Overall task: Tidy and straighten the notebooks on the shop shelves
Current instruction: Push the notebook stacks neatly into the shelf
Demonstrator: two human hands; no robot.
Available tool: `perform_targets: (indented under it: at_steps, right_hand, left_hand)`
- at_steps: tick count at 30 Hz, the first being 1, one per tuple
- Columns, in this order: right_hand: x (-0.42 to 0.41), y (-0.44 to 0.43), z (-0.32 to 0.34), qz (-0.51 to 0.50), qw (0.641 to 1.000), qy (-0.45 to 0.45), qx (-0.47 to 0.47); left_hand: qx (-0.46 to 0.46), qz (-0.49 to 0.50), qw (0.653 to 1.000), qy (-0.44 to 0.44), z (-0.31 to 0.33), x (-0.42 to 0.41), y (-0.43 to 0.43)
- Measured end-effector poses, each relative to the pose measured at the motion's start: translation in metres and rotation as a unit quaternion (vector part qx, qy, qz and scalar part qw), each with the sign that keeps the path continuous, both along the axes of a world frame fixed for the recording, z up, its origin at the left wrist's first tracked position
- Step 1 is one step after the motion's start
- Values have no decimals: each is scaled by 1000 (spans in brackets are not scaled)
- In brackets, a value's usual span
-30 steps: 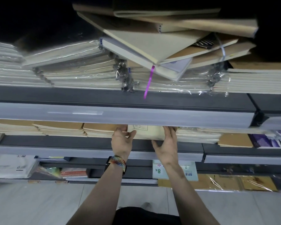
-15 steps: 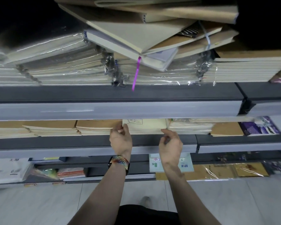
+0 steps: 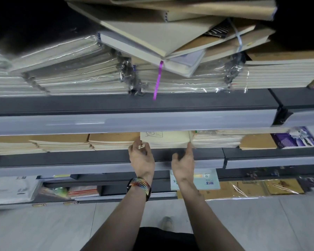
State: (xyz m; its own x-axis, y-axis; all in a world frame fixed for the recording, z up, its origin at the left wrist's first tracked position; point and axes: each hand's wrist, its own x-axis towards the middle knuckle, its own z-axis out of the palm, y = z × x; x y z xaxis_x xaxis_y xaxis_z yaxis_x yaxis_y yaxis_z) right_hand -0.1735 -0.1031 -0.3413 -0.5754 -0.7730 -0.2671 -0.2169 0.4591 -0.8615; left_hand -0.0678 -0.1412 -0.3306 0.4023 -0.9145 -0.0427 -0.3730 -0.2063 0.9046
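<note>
The upper shelf [image 3: 134, 105] is stretching across my whole view, carrying plastic-wrapped notebook stacks [image 3: 76, 77] and, on top of them towards the right, a jumbled pile of notebooks [image 3: 161, 38] lying tilted at crossing angles. The middle shelf [image 3: 80, 157] below is holding a row of flat stacks: brown-covered notebooks [image 3: 112, 140] on the left, then the cream notebook stack [image 3: 169, 141] that I am working on, lying between my two hands at the shelf's front edge.

My left hand [image 3: 141, 158] is reaching up to the stack's left front corner, its fingers [image 3: 140, 146] bending against it; I cannot tell whether they are pinching it or only touching. My right hand [image 3: 183, 165] is pointing one straight finger at the stack's right front corner, touching it, while the other fingers are hanging loosely curled and holding nothing.

A striped wristband [image 3: 140, 185] is sitting on my left wrist. A purple ribbon [image 3: 159, 78] is dangling from the jumbled pile over the upper shelf's edge.
</note>
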Motion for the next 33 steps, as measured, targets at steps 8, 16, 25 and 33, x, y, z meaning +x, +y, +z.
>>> perform_targets:
  at_steps: [8, 16, 25, 33]
  right_hand:
    - [9, -8, -3, -43, 999, -16, -27]
    - [11, -22, 6, -115, 990, -83, -18]
    - [23, -22, 29, -167, 984, -25, -50]
    - [21, -31, 33, 54, 990, 56, -114]
  left_hand:
    - [46, -51, 997, -38, 9, 0, -1]
    - [25, -88, 993, -75, 7, 4, 3]
    - [-10, -50, 995, -84, 5, 9, 5]
    - [4, -73, 994, -80, 6, 16, 4]
